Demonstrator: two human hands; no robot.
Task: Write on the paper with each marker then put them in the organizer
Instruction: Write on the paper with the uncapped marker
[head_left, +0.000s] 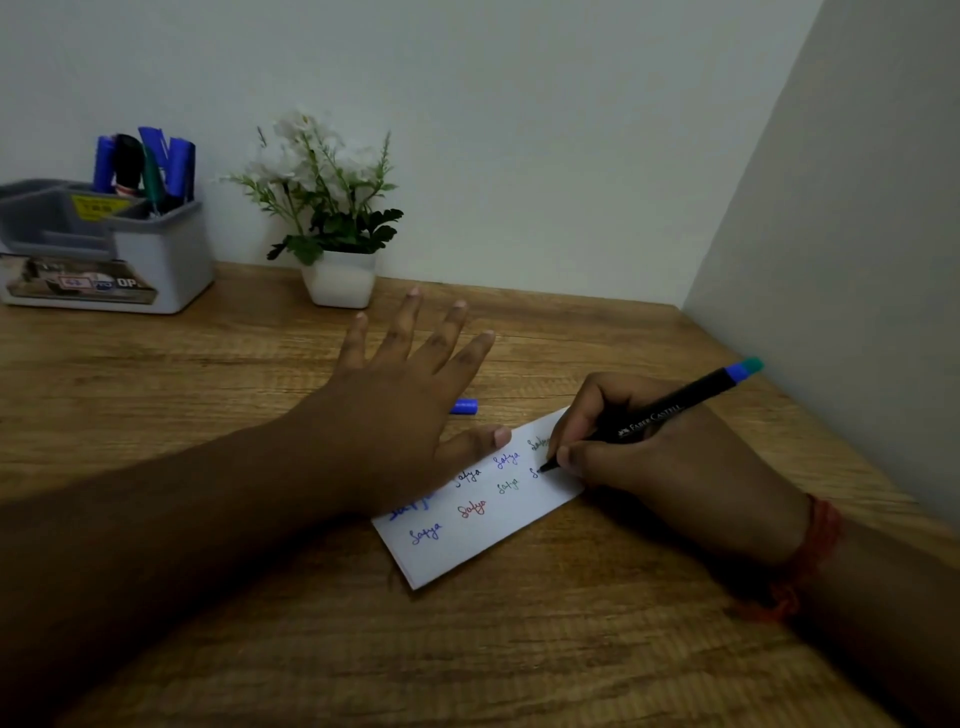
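- Writing is the step in hand: your right hand (641, 457) pinches the black slim-barrelled marker with the blue-and-teal end (670, 410), its tip down on the white rectangular slip of paper (483, 530), at that slip's far right end.
- Words in blue, red, green and dark ink already fill two rows on the paper; the stroke under the tip looks like the start of another word on the lower row.
- Your left hand (400, 410) lies flat with fingers spread and straight, gripping nothing; its palm covers the paper's left far corner and seems to pin the sheet down.
- Next, by my judgement, you finish the word, cap the marker if it needs capping, then carry it to the grey plastic organizer with several compartments (156, 249), which stands well to the left of the paper, against the wall.
- Several blue, black and green markers (150, 161) already stand upright in its tall right-hand compartment, so you need to thread yours in among them.
- A small blue cylindrical piece (464, 406), perhaps a cap, lies just beyond the paper, beside your left hand.
- The paper is thin and matt, likely to slide on the wood-grain tabletop (519, 649) once your palm lifts.
- A white square pot of white flowers with green leaves (337, 280) stands beyond the paper, to the right of the organizer.
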